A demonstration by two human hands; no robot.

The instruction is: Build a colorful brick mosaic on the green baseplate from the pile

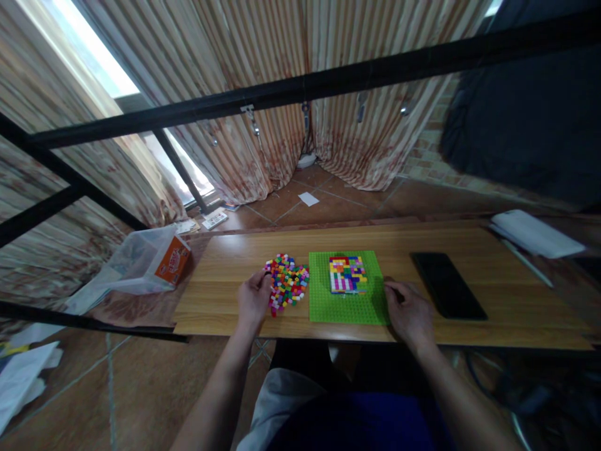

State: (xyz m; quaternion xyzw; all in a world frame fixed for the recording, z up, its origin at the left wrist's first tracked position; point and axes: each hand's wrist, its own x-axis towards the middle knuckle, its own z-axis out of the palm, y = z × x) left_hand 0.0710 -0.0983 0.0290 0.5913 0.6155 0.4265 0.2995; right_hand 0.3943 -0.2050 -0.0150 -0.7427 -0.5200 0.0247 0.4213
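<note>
A heap of small, many-coloured building bricks (292, 285) lies on the wooden table. At its left edge is my left hand (255, 297), thumb and fingertips pinched together; whatever is between them is too small to make out. Right of the heap lies a green studded baseplate (323, 307). It bears a roughly square patchwork of coloured bricks (347, 274), with white and pink strips at its lower left. Beside the plate's right edge is my right hand (410, 313), its fingers curled in and closed near the rim. I cannot see what they hold, if anything.
A black phone or tablet (448, 285) lies to the right on the table (225, 263), with a white pouch-like item (535, 233) beyond it. On the left stands a clear plastic bin (141, 257) with an orange label. A dark metal bar (282, 93) crosses above the table.
</note>
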